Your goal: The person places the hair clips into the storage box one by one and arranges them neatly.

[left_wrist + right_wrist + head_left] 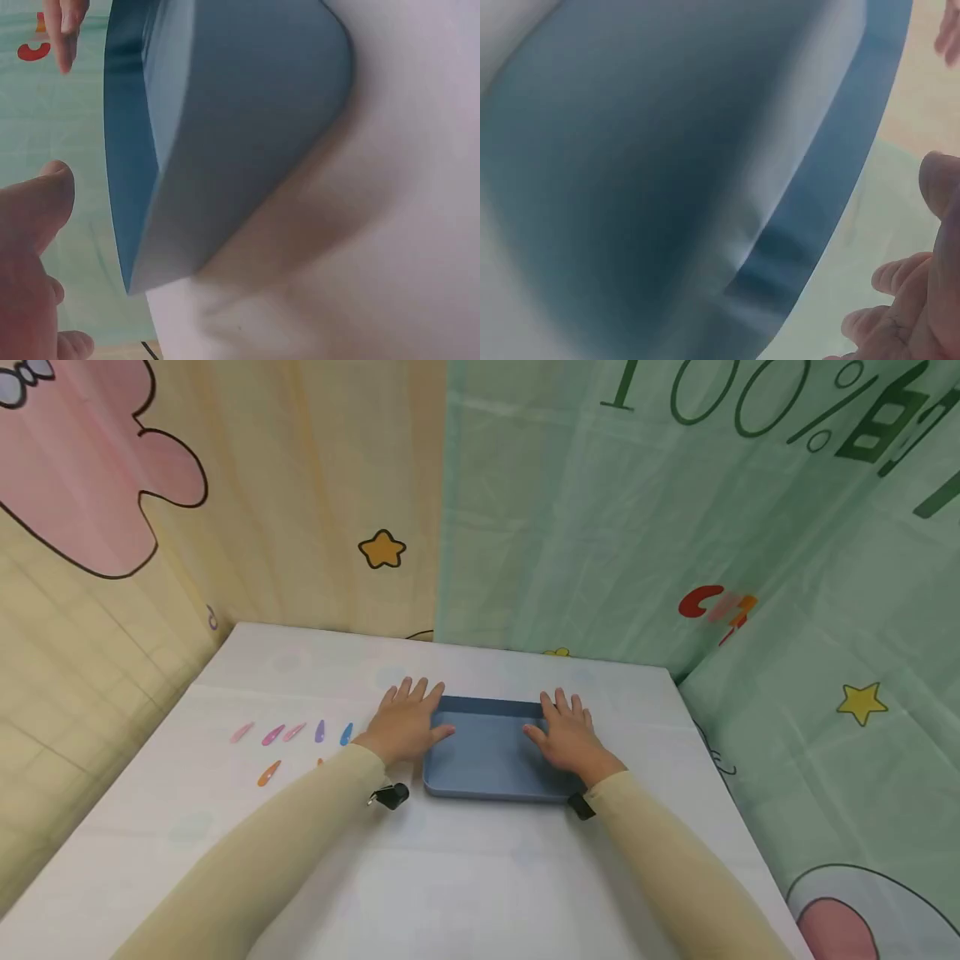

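Tray: a shallow blue rectangular tray lies flat on the tabletop, near its middle, empty as far as the head view shows.

Left hand: placed at the tray's 9 o'clock edge, palm down. The fingers are straight and slightly spread, pointing toward 12 o'clock, and the thumb reaches over the left rim. The left wrist view shows the thumb beside the rim with a gap; contact cannot be confirmed.

Right hand: lies over the tray's 3 o'clock portion, palm down, fingers straight and a little apart, nothing clamped. Whether it presses on the tray floor or hovers just above it cannot be told.

Clips: a row of small coloured hair clips lies on the tabletop at the tray's 9 o'clock, beyond the left hand, with an orange one set nearer the person. None is touched.

Assessment: the step in hand appears to be placing or squaring the tray, both hands bracketing it at its sides. No item is in the tray. The next move would likely call for the left hand to leave the rim, travel toward 9 o'clock and pinch a single clip; the thin, flat clips would need a fingertip grip.
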Motion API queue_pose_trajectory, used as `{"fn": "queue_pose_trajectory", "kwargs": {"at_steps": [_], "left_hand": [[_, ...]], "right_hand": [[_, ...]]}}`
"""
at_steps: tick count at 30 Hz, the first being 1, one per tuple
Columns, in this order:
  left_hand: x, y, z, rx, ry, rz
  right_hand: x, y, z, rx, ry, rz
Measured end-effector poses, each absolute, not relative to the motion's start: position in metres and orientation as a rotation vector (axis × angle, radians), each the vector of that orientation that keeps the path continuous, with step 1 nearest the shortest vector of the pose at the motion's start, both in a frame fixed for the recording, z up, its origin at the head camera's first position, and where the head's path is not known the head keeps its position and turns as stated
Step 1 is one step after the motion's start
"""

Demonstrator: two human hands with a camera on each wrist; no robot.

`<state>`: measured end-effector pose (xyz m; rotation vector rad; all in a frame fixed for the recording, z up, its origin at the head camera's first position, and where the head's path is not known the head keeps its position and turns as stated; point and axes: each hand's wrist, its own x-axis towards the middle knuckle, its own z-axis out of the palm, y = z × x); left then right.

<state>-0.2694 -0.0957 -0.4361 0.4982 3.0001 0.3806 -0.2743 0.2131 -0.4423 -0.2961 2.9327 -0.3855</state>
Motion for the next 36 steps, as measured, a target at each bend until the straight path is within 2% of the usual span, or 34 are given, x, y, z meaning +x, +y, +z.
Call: {"fn": "queue_pose_trajectory", "kwargs": {"at_steps": [18, 26, 36], "left_hand": [[-0.258, -0.152, -0.435, 0.379, 2.955, 0.492], [-0.251, -0.184, -0.429, 0.285, 2.914, 0.633], [-0.231, -0.212, -0.439, 0.25, 2.765, 0.749]], "right_hand": [[-0.26, 0.273, -0.457, -0.294, 2.771, -0.624], [-0.257, 0.279, -0.458, -0.291, 2.75, -0.714], [-0.252, 0.275, -0.462, -0.355, 2.726, -0.727]]}}
